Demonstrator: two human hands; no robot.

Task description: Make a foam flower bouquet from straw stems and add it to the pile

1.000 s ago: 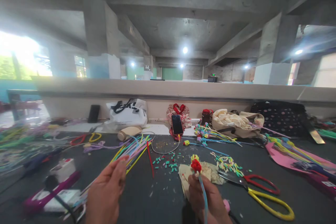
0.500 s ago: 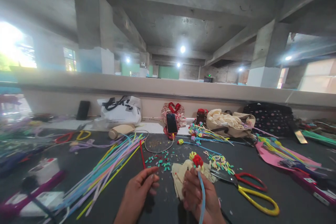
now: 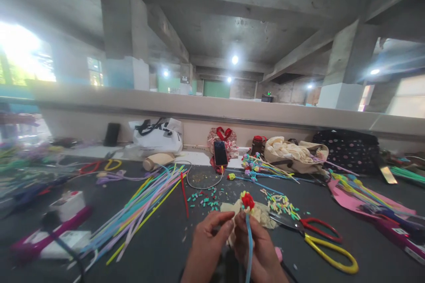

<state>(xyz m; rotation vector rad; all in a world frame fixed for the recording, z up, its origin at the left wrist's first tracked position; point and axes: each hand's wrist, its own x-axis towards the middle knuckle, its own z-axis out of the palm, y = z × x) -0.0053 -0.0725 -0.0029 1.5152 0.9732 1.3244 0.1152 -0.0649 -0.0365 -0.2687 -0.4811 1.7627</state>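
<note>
My right hand point(image 3: 257, 245) is closed round a small flower with a red middle point(image 3: 247, 201), yellow bits around it and a light blue stem point(image 3: 249, 247) hanging down. Just left of it is my left hand point(image 3: 210, 241), its thumb and forefinger bent toward the flower with a gap between them and nothing seen in it. Beneath and behind the hands lies a crumpled cream cloth point(image 3: 264, 216). Small cut pieces point(image 3: 280, 203) are scattered behind the cloth, and more teal pieces point(image 3: 206, 201) lie to the left.
Large scissors point(image 3: 323, 243) with red and yellow handles lie at right. A bundle of coloured stems point(image 3: 142, 212) and a red stick point(image 3: 184, 194) are at left. Further back stand a phone point(image 3: 220, 153), a white bag point(image 3: 157, 137) and finished flowers point(image 3: 254, 166).
My left hand has moved right, close to my right hand and the flower. My right hand still holds the flower. The whole view has shifted slightly.
</note>
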